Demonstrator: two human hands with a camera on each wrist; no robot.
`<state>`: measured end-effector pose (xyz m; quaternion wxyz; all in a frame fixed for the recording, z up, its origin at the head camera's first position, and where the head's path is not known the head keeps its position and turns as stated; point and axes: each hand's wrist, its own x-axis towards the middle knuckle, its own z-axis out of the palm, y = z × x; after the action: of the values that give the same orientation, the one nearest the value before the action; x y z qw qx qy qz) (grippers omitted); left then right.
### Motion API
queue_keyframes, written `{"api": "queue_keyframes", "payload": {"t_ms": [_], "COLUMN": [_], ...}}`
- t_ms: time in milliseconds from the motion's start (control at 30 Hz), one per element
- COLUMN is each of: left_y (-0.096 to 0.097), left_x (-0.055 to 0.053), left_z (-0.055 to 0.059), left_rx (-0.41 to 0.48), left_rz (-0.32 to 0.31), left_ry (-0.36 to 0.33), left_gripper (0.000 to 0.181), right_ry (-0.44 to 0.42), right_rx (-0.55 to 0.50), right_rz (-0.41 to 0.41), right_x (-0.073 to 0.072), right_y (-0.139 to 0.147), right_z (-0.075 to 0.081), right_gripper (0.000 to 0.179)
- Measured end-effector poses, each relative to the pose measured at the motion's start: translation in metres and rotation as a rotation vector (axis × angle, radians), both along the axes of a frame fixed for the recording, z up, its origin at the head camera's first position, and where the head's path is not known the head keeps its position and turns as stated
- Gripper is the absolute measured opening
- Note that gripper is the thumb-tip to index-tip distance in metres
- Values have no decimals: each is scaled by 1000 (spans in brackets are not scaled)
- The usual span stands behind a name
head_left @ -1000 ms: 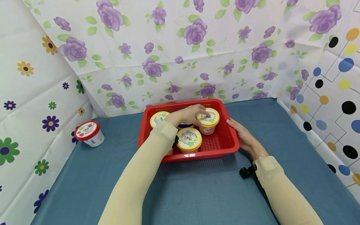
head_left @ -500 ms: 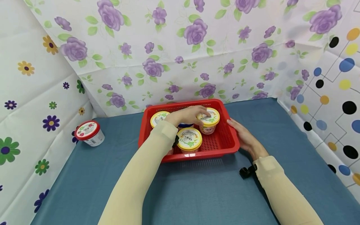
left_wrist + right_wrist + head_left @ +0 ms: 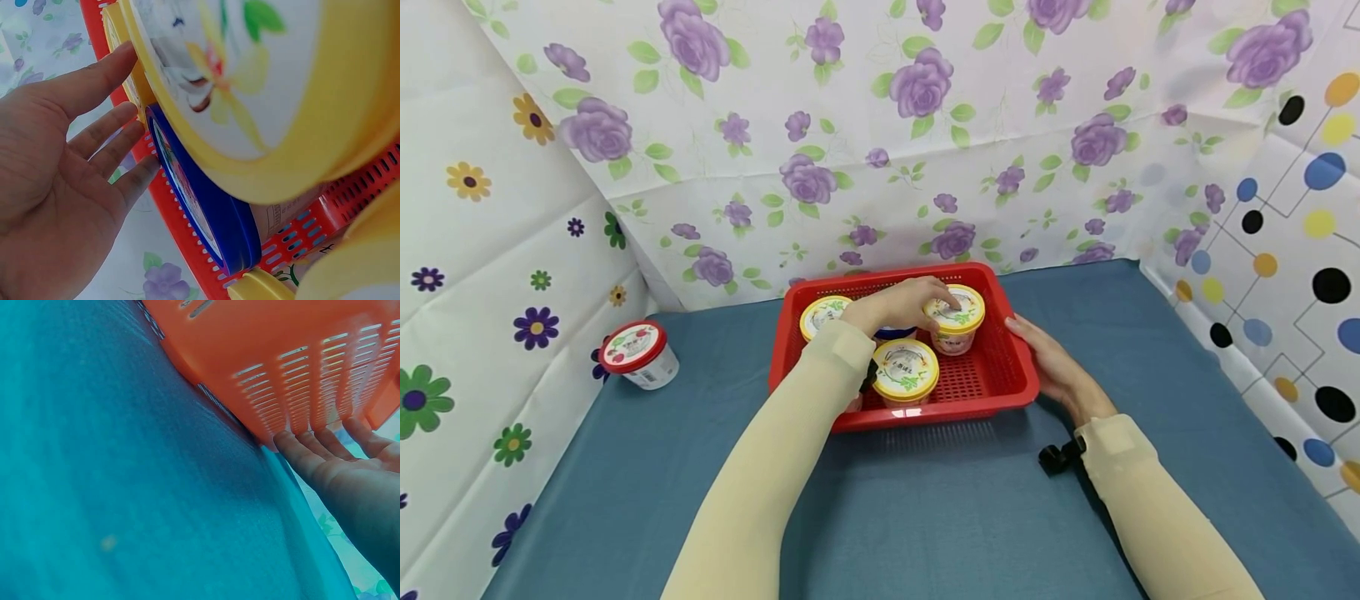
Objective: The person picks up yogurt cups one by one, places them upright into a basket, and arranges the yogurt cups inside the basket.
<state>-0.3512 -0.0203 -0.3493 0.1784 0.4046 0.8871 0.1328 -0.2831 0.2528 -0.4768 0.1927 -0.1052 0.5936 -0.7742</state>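
A red plastic basket (image 3: pixel 977 407) stands on the blue cloth and holds several lidded tubs. My left hand (image 3: pixel 898 306) reaches into it and grips a yellow-lidded tub (image 3: pixel 957 312) at the back right, a finger over the lid and the thumb at its near side. In the left wrist view a blue-lidded tub (image 3: pixel 206 194) lies just below the fingertips. Another yellow-lidded tub (image 3: pixel 906 371) stands at the front, and one more is at the back left. My right hand (image 3: pixel 1060 367) holds the basket's right end, thumb at the rim, fingertips (image 3: pixel 287 440) against the slotted outer wall.
A white tub with a red lid (image 3: pixel 640 354) stands alone at the left beside the flowered side sheet (image 3: pixel 475 333). A sheet with purple roses (image 3: pixel 865 125) hangs close behind the basket. A dotted sheet (image 3: pixel 1300 250) borders the right side.
The yellow-lidded tub under my left hand sits very slightly higher than half a second ago. Both hands otherwise keep their places, and the basket has hardly moved.
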Motion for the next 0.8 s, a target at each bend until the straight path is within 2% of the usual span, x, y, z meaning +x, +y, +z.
{"api": "queue_keyframes", "payload": {"t_ms": [367,667,800], "left_y": [-2,-5,-9], "left_x": [0,5,5], "left_z": [1,15,22], "left_rx": [20,65,112], "left_rz": [2,32,45], "left_ry": [-12,19,39], "left_gripper": [46,45,44], "right_ry": [7,-9,-10], "right_rx": [4,-30,-31], "right_rz": [5,3,8], "right_x": [0,0,0], "right_y": [0,-1,0], "right_z": [1,1,1], "right_gripper": [60,62,63]}}
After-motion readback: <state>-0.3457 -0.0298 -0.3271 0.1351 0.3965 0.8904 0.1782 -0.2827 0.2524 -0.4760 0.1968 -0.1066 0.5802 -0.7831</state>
